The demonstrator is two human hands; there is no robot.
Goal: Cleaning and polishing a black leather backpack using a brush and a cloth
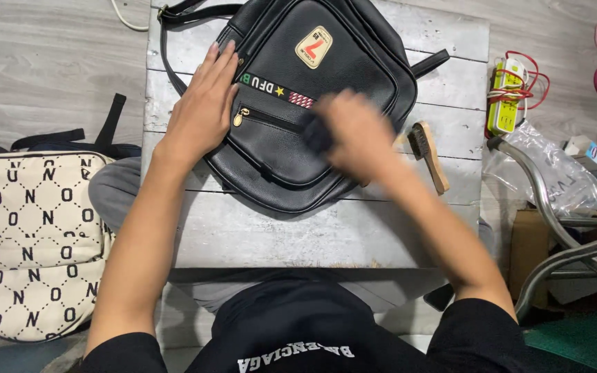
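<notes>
A black leather bag with a front zip pocket and a small badge lies on a pale wooden board table. My left hand lies flat on the bag's left side, fingers together and pointing away from me. My right hand is blurred with motion over the bag's front pocket and closed on a small dark thing; what it is cannot be made out. A wooden brush lies on the table just right of the bag.
A cream bag with a dark letter pattern lies on the floor at the left. At the right are a clear plastic bag, a power strip with red cable, metal tubes and a cardboard box.
</notes>
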